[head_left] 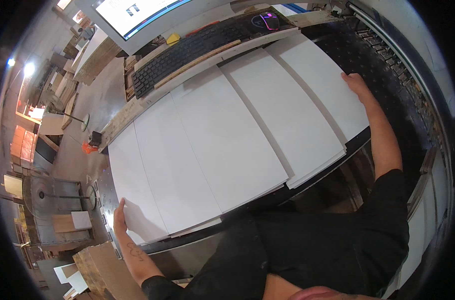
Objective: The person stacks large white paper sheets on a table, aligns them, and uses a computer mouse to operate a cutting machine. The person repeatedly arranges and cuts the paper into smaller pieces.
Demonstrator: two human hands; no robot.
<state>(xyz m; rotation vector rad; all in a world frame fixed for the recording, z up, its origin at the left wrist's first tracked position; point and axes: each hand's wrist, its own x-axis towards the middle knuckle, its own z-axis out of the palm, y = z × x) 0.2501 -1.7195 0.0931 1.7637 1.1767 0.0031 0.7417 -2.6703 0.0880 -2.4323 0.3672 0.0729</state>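
Several white panels (222, 145) lie side by side across a dark machine table, partly overlapping and in low stacks. Gaps and steps show between the ones toward the right. At the far left end, my left hand (120, 220) grips the outer edge of the leftmost white panel (140, 200), thumb along the edge and the other fingers mostly hidden. My right arm is stretched out to the far right. There my right hand (356, 84) closes over the outer edge of the rightmost white panel (322, 75), its fingertips partly out of sight.
A pale ledge (197, 75) bounds the panels at the back, with a black keyboard (187, 55), a lit mouse (270, 21) and a monitor (137, 15) behind it. A metal roller rail (402, 65) curves along the right. Fans and stacked boards (95, 60) stand at left.
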